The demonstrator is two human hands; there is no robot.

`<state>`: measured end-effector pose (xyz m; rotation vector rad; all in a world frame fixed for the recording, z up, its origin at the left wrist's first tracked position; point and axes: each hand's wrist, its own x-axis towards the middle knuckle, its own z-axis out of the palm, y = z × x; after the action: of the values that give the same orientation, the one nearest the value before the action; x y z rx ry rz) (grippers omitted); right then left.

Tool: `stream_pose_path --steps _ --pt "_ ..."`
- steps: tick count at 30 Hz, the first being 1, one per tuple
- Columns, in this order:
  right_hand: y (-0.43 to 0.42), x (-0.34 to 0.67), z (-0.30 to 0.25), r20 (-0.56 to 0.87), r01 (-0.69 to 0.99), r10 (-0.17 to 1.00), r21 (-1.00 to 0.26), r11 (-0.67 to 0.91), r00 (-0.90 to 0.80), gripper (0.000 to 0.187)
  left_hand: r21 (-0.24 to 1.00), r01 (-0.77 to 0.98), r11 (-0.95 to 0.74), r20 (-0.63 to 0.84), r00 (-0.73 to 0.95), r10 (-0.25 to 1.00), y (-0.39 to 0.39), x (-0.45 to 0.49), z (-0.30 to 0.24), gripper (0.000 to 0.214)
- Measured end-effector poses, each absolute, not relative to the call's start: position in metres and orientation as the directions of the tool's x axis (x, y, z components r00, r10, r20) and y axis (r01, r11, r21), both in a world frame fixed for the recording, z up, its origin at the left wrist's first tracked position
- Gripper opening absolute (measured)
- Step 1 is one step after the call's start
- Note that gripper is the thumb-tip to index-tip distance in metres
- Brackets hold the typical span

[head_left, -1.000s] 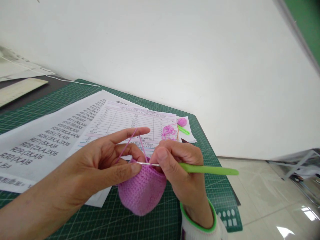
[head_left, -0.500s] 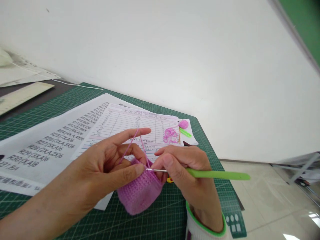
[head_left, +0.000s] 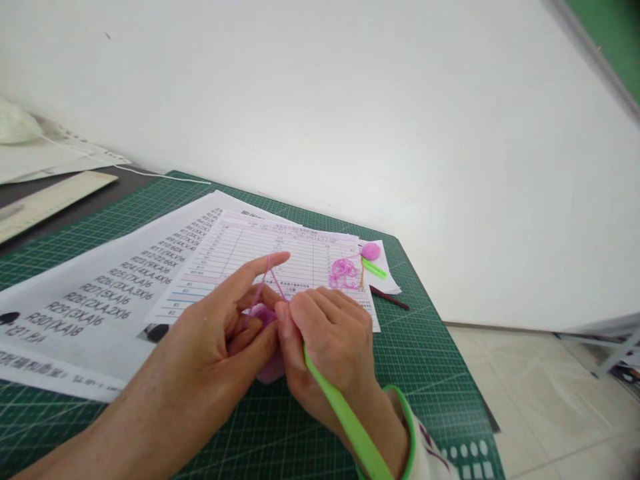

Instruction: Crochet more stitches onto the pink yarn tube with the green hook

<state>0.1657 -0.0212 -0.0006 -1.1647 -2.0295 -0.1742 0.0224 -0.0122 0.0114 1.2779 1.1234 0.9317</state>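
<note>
Pink crocheted yarn piece (head_left: 269, 365) sits almost wholly hidden between my two hands, only slivers showing below and beside the fingers. My left hand (head_left: 220, 340) curls around it, forefinger stretched out with the thin pink yarn strand (head_left: 273, 279) looped over its tip. My right hand (head_left: 333, 347) is closed on the light green plastic crochet hook (head_left: 345, 420); its metal tip is buried behind my fingers and its handle runs off the bottom edge. Beyond the fingertips lie printed white paper sheets (head_left: 100, 293) on the green gridded cutting mat (head_left: 430, 360).

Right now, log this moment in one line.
left hand: holds pink crochet piece | right hand: grips green hook | under: cutting mat
</note>
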Motion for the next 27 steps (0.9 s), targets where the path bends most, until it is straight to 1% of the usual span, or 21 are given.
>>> stream_pose_path --steps 2,5,8,10,12,15,18,23,27 --pt "-0.017 0.159 -0.008 0.749 0.810 0.633 -0.239 0.536 -0.198 0.028 0.996 0.033 0.079 -0.084 0.189 0.978 -0.013 0.023 0.011 0.067" --pt "-0.013 0.153 -0.014 0.839 0.824 0.536 -0.234 0.516 -0.097 0.031 0.983 -0.118 0.141 -0.120 0.173 0.978 -0.012 0.023 0.013 0.074" --pt "-0.012 0.150 -0.015 0.882 0.819 0.466 -0.220 0.531 -0.065 0.032 0.936 -0.260 0.236 -0.179 0.224 0.958 -0.010 0.022 0.014 0.071" --pt "-0.012 0.151 -0.014 0.901 0.802 0.430 -0.217 0.556 -0.054 0.033 0.904 -0.299 0.304 -0.229 0.260 0.938 -0.009 0.019 0.013 0.068" --pt "-0.013 0.152 -0.012 0.914 0.779 0.402 -0.212 0.590 -0.056 0.032 0.866 -0.324 0.381 -0.290 0.296 0.910 -0.008 0.016 0.012 0.070" --pt "-0.016 0.155 -0.008 0.906 0.745 0.412 -0.209 0.633 -0.096 0.030 0.810 -0.333 0.482 -0.365 0.356 0.860 -0.008 0.010 0.010 0.068" --pt "-0.021 0.161 -0.002 0.877 0.719 0.455 -0.219 0.660 -0.151 0.029 0.766 -0.345 0.543 -0.396 0.413 0.820 -0.007 0.007 0.009 0.061" --pt "-0.029 0.169 0.006 0.811 0.697 0.541 -0.256 0.670 -0.223 0.025 0.766 -0.331 0.551 -0.382 0.454 0.805 -0.004 0.003 0.008 0.059" --pt "-0.032 0.173 0.010 0.798 0.673 0.547 -0.260 0.692 -0.254 0.021 0.779 -0.309 0.546 -0.378 0.463 0.802 -0.002 0.001 0.009 0.059"
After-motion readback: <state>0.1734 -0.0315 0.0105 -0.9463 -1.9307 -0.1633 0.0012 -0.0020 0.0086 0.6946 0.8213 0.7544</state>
